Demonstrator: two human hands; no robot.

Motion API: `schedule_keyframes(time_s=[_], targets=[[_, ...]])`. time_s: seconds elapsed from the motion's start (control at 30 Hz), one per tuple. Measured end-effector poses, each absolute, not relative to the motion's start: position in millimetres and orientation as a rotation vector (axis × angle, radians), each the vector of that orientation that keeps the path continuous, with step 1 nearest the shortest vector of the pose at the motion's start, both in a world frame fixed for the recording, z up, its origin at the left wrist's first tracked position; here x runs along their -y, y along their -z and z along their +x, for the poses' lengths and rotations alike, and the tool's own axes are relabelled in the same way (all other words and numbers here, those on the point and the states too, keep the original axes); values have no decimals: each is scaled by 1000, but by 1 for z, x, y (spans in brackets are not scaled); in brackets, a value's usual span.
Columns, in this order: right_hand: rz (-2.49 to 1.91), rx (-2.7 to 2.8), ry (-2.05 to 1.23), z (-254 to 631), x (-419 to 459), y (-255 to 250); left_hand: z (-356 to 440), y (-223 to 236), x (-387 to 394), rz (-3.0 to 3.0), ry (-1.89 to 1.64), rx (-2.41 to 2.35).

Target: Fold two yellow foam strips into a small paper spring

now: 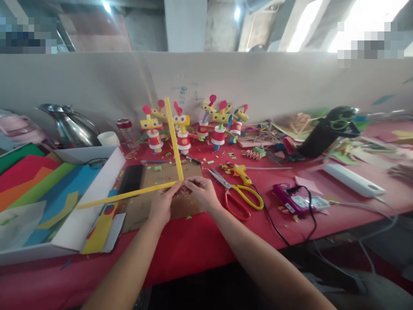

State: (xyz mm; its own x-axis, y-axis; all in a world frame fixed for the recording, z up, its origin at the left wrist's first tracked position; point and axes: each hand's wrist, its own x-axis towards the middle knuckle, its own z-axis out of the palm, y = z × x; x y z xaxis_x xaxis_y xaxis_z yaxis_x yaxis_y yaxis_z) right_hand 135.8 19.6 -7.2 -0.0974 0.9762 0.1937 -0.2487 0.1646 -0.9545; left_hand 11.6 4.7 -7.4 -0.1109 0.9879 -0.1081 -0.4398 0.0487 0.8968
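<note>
Two long yellow paper strips [174,142] meet at a corner between my hands, one pointing up and away, the other stretching left over the box edge. My left hand [164,200] pinches the strips at that corner. Against it, my right hand [201,191] has its fingers closed on the same joined end. Below both hands lies a brown cardboard sheet [155,181] scattered with paper scraps. Just right of my right hand are scissors [235,191] with one red and one yellow handle, their blades apart. A yellow glue gun [238,172] rests behind them.
Several paper figures [183,137] stand at the back. At left is a white box [71,219] of coloured paper, with a steel jug [69,125] behind. A purple power strip [293,200], cables, a white device [353,178] and a black bottle [322,133] occupy the right.
</note>
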Motion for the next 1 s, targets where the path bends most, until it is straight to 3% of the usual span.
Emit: schedule_keyframes(time_s=[0.57, 1.0], targets=[[-871, 1060, -1333, 134, -16, 2, 3, 16, -6, 915, -1356, -1052], [-885, 988, -1362, 131, -20, 12, 5, 12, -11, 541, -1312, -961]])
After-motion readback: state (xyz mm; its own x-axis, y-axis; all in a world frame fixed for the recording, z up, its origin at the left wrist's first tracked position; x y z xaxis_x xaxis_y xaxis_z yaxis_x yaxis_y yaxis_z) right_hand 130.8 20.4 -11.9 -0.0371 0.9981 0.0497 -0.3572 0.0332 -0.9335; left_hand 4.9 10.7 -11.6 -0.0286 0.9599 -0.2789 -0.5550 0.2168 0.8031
